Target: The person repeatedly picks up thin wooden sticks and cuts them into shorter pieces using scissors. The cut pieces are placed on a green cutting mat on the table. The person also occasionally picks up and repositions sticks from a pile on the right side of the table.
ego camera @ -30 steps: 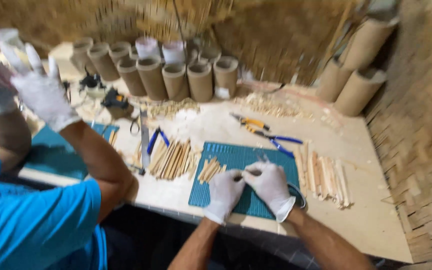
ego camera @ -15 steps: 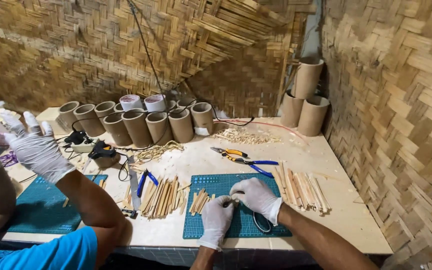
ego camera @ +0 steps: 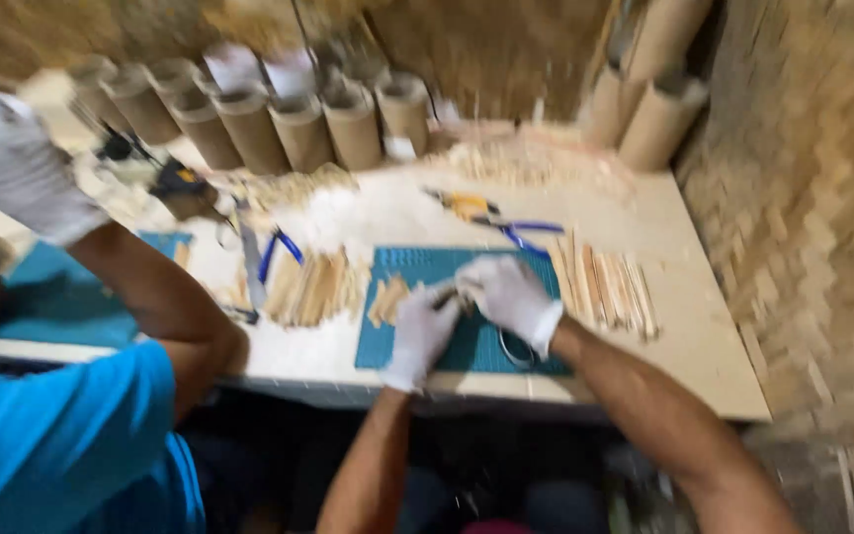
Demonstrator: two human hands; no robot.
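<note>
From the head view we look down on our two white-gloved hands, drawn together over the teal cutting mat [ego camera: 506, 341] that lies on the pale surface [ego camera: 689, 341]. Our left hand [ego camera: 419, 334] and right hand [ego camera: 508, 295] meet around a small piece [ego camera: 447, 294] that seems to be a short bamboo stick; motion blur keeps us from making out its shape. Both hands look curled on it in a narrow grip, though how tightly they close we cannot tell. The piece sits just above the middle of the mat, with a small cluster of short sticks [ego camera: 387, 300] touching the mat's left part. We judge such a stick light and stiff, dry and rather smooth, likely to split along its grain if bent, so it is best pinched by its ends or across its middle between the fingertips, the gloves adding some hold. A fan of longer splints [ego camera: 605, 289] lies just right of the mat, and another heap of sticks [ego camera: 308, 289] just left of it. Blue-handled pliers [ego camera: 516, 232] rest beyond the mat, and cardboard tubes [ego camera: 298, 124] stand in a row at the back. At the left a co-worker's gloved hand [ego camera: 17, 163] is raised, well apart from ours.
</note>
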